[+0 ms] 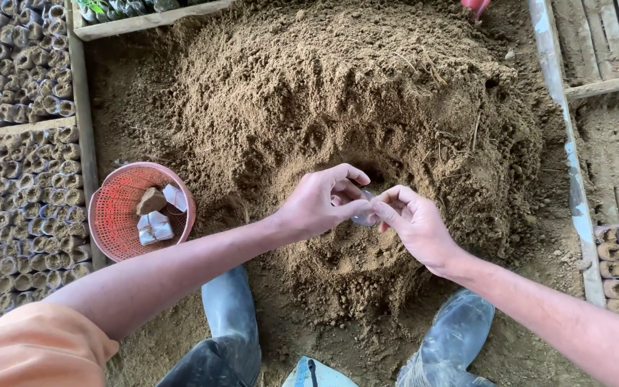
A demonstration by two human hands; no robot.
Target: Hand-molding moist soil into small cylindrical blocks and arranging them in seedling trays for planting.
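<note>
Here, left hand [317, 204], right hand [413, 226], half-hidden clear bag [364, 215], soil heap [352, 93]

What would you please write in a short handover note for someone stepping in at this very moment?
Left hand: fingertips pinching a small clear plastic bag above the soil.
Right hand: pinching the same bag from the other side; both hands meet over it.
Large mound of loose brown soil: directly ahead, with a scooped hollow just beyond the hands.
Round pink plastic mesh basket: to the left, holding a few more clear bags and a brown lump.
Done: rows of soil-filled small bags stand packed at the left; a few more at the right.
Left: the bag in hand shows no soil in it.
</note>
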